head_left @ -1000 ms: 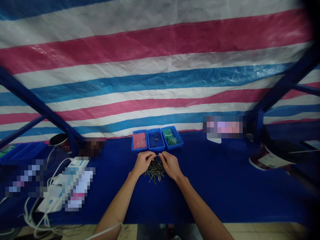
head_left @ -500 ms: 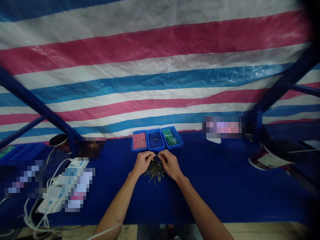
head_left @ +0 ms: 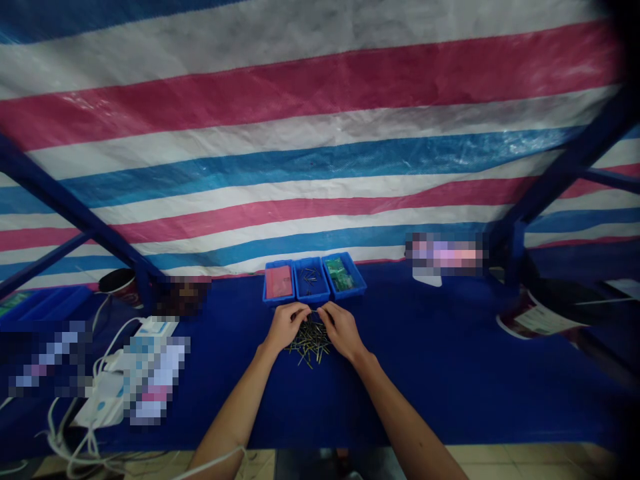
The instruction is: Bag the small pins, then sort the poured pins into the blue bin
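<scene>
My left hand [head_left: 286, 327] and my right hand [head_left: 344, 329] meet over the dark blue table, fingertips pinched close together. A thin, light, rod-like piece [head_left: 314, 311] spans the small gap between them, both hands gripping it; its exact kind is too small to make out. Just below my fingers lies a loose pile of thin metal rods [head_left: 311, 348], dark and brassy. Beyond my hands stand three small blue bins in a row: the left bin [head_left: 265, 291] has a pink sheet or pad, the middle bin [head_left: 327, 291] several thin pieces, the right bin [head_left: 361, 283] green items in clear wrapping.
A white power strip [head_left: 107, 393] with tangled cables [head_left: 90, 433] lies at the left. Dark tubs stand at the back left [head_left: 123, 287] and on the right [head_left: 545, 313]. Blue frame posts [head_left: 515, 253] and a striped tarp [head_left: 320, 160] bound the table.
My hands stay almost in the same place, with only slight finger movement at the thin piece. The pile and bins look unchanged.
</scene>
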A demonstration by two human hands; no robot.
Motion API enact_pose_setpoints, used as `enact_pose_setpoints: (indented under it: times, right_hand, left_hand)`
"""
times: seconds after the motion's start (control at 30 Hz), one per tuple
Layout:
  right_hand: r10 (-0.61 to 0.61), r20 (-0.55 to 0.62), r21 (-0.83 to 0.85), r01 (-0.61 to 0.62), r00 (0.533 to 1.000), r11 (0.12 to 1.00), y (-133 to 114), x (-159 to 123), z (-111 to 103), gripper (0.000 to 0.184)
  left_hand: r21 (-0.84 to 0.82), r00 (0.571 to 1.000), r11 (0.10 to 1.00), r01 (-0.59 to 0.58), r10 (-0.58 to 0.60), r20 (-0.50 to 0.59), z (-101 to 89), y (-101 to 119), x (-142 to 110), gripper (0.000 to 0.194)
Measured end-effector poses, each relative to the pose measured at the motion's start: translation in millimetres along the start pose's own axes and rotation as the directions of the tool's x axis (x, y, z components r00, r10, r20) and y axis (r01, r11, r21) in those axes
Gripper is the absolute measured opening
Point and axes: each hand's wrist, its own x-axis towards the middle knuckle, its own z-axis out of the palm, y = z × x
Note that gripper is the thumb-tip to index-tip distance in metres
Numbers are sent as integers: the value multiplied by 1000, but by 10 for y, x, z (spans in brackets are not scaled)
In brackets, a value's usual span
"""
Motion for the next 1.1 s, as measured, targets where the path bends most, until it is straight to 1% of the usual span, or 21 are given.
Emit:
enact_pose_setpoints:
  times: [0.1, 0.17, 0.43, 0.53, 0.7, 1.1]
  right_hand:
    - [7, -5, -29, -7, 1000, 1000, 11, -5, 11, 36]
    - [8, 1, -22, -8, 1000, 1000, 19, -6, 14, 36]
    - [-15, -5, 52, 16, 1000, 999, 43, -1, 21, 19]
    - [-18, -6, 72, 19, 1000, 997, 39, -6, 21, 16]
    - [-31, 2, 107, 30, 1000, 994, 42, -16, 38, 15]
    - [-33, -3, 61, 33, 999, 998, 0, -13, 15, 19]
  left_hand:
    - [6, 1000, 1000, 4, -4, 6, 1, -8, 1, 30]
    - [8, 1000, 1000, 8, -8, 15, 2, -11, 2, 31]
    - [13, 999, 1000, 7, -8, 31, 0, -10, 0, 31]
    - [21, 999, 1000, 7, -8, 46, -1, -6, -2, 32]
    - [41, 996, 999, -30, 26, 88, 0, 4, -5, 30]
    - [37, 999, 999, -35, 34, 43, 1, 0, -4, 29]
